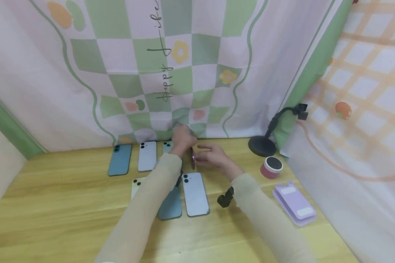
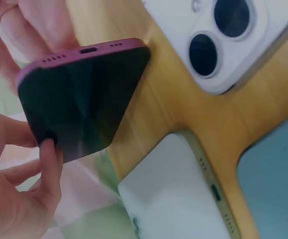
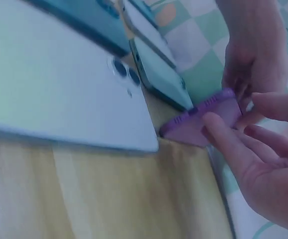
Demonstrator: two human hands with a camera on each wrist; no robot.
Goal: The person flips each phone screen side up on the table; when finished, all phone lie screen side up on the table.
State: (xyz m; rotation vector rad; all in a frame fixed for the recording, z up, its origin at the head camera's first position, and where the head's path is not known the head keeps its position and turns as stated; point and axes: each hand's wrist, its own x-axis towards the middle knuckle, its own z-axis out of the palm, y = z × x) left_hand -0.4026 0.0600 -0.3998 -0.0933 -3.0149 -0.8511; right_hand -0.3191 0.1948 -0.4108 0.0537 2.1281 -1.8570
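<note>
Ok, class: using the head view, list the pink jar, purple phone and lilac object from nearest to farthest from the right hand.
1. Purple phone, just left of the right hand.
2. Pink jar, to the hand's right.
3. Lilac object, farthest right, lower in view.

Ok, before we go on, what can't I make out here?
Pale yellow phone, lower end: head view, behind the left sleeve.
Purple phone, far end of its back: right wrist view, covered by the left hand and right hand.
Whether the right hand touches it: right wrist view, the hand itself hides the meeting spot.
Pink tub, any markings on its dark top: head view, too small.
</note>
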